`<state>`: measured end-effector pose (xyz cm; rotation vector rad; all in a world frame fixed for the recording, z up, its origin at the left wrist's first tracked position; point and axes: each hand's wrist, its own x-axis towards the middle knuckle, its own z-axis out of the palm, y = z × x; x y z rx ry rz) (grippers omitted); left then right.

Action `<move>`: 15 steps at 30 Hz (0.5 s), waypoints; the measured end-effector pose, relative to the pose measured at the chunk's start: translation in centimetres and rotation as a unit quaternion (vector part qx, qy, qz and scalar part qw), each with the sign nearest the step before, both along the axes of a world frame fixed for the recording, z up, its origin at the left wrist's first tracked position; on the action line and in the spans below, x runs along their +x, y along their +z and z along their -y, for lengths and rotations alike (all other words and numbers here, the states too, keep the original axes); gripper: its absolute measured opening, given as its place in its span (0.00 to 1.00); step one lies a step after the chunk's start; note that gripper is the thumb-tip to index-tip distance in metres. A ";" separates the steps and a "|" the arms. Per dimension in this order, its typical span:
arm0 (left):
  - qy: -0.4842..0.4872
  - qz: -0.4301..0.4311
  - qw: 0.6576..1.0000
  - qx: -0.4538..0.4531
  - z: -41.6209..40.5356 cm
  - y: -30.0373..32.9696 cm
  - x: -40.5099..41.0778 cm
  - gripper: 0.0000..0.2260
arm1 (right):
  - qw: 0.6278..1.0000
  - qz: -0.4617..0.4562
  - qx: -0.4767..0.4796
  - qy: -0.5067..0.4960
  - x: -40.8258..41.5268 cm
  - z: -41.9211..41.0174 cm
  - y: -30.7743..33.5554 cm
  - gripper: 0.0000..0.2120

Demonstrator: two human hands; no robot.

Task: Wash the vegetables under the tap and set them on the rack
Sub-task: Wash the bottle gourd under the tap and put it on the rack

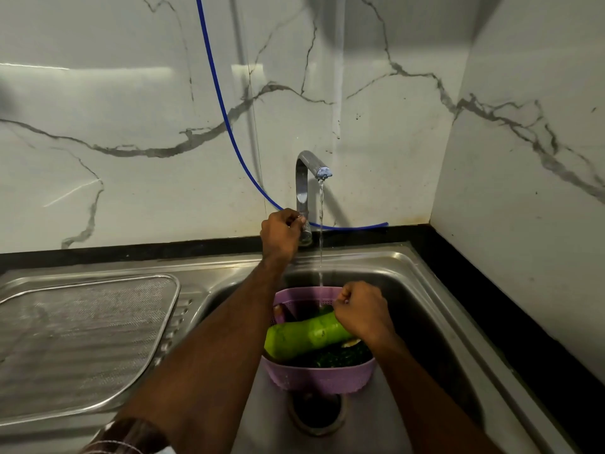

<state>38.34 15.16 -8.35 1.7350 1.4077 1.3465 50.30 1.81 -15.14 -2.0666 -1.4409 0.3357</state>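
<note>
Vegetables: a pale green gourd (302, 335) lies across the purple colander (319, 376) in the sink (422, 309), lower centre. Right hand (360, 314) grips the colander's rim; left hand (281, 234) pinches the tap (302, 188) handle, water running. Mesh rack (82, 342) sits lower left; blue hose (226, 119) curves behind.

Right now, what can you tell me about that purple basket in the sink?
The purple basket is a round plastic colander with small holes in its wall and a scalloped lower edge. It sits upright in the steel sink, above the drain. A pale green gourd lies slanted across it, over dark leafy greens. The right hand grips its far rim, and a thin stream from the tap falls inside.
</note>
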 end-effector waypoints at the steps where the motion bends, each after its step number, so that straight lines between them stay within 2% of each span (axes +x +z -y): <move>1: -0.002 0.004 1.000 -0.004 0.1 -0.1 0.0 0.10 | 1.000 0.003 -0.003 0.006 0.1 -0.1 -0.1 0.05; 4: -0.007 0.032 0.999 -0.031 1.2 -0.8 -0.5 0.14 | 0.998 0.020 -0.025 0.046 0.4 0.0 -0.4 0.06; 6: 0.003 0.041 0.997 -0.058 2.4 -2.2 -1.1 0.18 | 0.991 0.058 -0.063 0.099 0.5 -0.1 -0.8 0.11; 10: 0.034 0.003 0.996 -0.088 6.3 -5.2 -3.3 0.10 | 0.959 0.136 -0.137 0.208 0.0 0.1 -1.6 0.25; 12: 0.064 0.006 0.992 -0.109 8.1 -6.2 -4.5 0.06 | 0.950 0.162 -0.147 0.223 -0.2 0.2 -1.7 0.30; 15: 0.075 0.006 0.990 -0.120 10.0 -7.4 -5.7 0.05 | 0.939 0.204 -0.163 0.224 -1.2 0.5 -1.5 0.34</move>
